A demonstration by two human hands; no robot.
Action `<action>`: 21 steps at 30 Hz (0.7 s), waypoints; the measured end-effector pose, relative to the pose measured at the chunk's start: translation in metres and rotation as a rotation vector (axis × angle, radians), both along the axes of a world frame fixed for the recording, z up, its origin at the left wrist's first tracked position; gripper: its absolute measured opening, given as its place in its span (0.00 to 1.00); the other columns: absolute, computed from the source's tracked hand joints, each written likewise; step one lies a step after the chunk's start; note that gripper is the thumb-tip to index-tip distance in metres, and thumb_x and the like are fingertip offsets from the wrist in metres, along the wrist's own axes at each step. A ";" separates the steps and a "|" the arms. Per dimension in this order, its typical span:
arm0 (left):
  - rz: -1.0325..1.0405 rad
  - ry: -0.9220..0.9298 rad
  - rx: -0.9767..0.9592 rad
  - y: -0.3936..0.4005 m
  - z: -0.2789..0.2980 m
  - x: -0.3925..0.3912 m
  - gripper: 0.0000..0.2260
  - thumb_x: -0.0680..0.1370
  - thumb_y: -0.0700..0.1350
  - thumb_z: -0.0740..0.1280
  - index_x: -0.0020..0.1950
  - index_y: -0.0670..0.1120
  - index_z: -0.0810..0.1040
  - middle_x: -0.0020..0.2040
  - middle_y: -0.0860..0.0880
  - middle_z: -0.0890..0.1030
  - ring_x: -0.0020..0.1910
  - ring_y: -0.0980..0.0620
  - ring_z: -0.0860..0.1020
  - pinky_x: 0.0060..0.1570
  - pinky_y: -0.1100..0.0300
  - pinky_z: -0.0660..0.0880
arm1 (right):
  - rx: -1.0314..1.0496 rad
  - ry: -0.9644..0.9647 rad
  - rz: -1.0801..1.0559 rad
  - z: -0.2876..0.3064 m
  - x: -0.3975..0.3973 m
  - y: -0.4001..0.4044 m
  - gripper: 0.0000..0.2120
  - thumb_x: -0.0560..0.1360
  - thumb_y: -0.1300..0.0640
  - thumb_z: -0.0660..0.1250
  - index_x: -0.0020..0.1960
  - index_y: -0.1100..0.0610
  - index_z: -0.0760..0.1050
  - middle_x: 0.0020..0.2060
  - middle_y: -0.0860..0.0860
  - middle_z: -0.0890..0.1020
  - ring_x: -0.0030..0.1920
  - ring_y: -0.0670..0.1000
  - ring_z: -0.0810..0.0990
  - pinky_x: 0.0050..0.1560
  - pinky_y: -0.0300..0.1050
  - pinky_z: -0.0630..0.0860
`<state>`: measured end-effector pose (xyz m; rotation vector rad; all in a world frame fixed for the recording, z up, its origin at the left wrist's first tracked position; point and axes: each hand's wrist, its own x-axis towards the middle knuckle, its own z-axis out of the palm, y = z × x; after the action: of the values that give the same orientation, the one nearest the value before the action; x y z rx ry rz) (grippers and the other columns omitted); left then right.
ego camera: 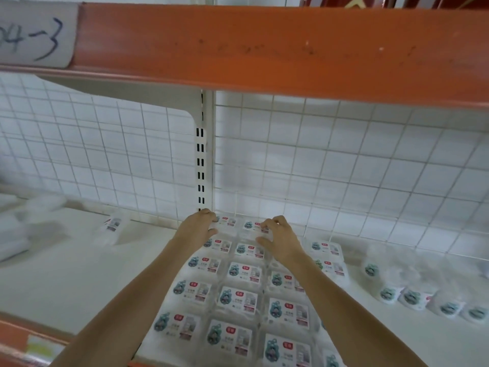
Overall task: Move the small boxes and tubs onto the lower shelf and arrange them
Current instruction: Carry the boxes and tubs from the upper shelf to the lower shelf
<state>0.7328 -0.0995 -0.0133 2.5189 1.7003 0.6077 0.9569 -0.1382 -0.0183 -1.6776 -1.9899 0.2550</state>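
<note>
Several clear small boxes (238, 300) with teal and red labels lie in neat rows on the white lower shelf (79, 274). Both my arms reach to the back row by the wire grid. My left hand (197, 227) grips the back-left box (226, 221), fingers curled over its far edge and thumb at its near side. My right hand (281, 241) pinches the neighbouring back box (251, 225) the same way. A single box (113, 225) lies tilted apart on the left. Round tubs (411, 298) with teal labels lie at the right.
An orange upper shelf edge (264, 49) hangs overhead with a handwritten paper tag (34, 35). A white slotted upright (202, 160) and wire grid back (344, 168) close the rear. Blurred white packages (23, 229) sit at the far left.
</note>
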 end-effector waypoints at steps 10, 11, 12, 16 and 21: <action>-0.042 0.082 0.081 -0.036 0.037 -0.019 0.17 0.78 0.48 0.63 0.66 0.45 0.70 0.63 0.48 0.73 0.61 0.50 0.71 0.56 0.58 0.69 | 0.175 -0.456 -0.057 0.039 0.016 -0.056 0.21 0.78 0.48 0.56 0.68 0.55 0.66 0.64 0.51 0.72 0.66 0.53 0.65 0.63 0.45 0.65; -0.046 0.082 0.119 -0.047 0.041 -0.021 0.17 0.78 0.48 0.62 0.66 0.46 0.70 0.62 0.48 0.73 0.61 0.50 0.71 0.55 0.58 0.69 | 0.218 -0.494 -0.065 0.041 0.022 -0.068 0.20 0.78 0.48 0.56 0.66 0.55 0.69 0.62 0.51 0.74 0.65 0.53 0.67 0.63 0.45 0.64; -0.046 0.080 0.166 -0.059 0.045 -0.023 0.17 0.78 0.47 0.63 0.66 0.46 0.71 0.62 0.48 0.74 0.61 0.50 0.71 0.55 0.57 0.70 | 0.252 -0.510 -0.074 0.042 0.027 -0.082 0.19 0.78 0.48 0.58 0.64 0.55 0.71 0.60 0.51 0.76 0.64 0.53 0.69 0.63 0.46 0.64; -0.069 0.074 0.364 -0.121 0.052 -0.033 0.14 0.74 0.44 0.69 0.58 0.42 0.77 0.52 0.46 0.80 0.51 0.44 0.78 0.47 0.53 0.74 | 0.364 -0.429 -0.125 0.040 0.047 -0.147 0.12 0.68 0.50 0.71 0.49 0.56 0.80 0.42 0.51 0.83 0.46 0.56 0.81 0.45 0.50 0.77; -0.038 0.108 0.435 -0.206 0.031 -0.043 0.09 0.70 0.46 0.71 0.47 0.44 0.79 0.40 0.48 0.80 0.35 0.47 0.79 0.31 0.57 0.76 | 0.365 -0.337 -0.155 0.025 0.060 -0.229 0.13 0.63 0.55 0.77 0.46 0.54 0.80 0.41 0.50 0.84 0.42 0.55 0.82 0.41 0.51 0.79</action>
<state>0.6900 -0.3060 0.0175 2.9121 1.7029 0.9462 1.0165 -0.3668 0.0071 -1.6995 -1.9703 -0.4488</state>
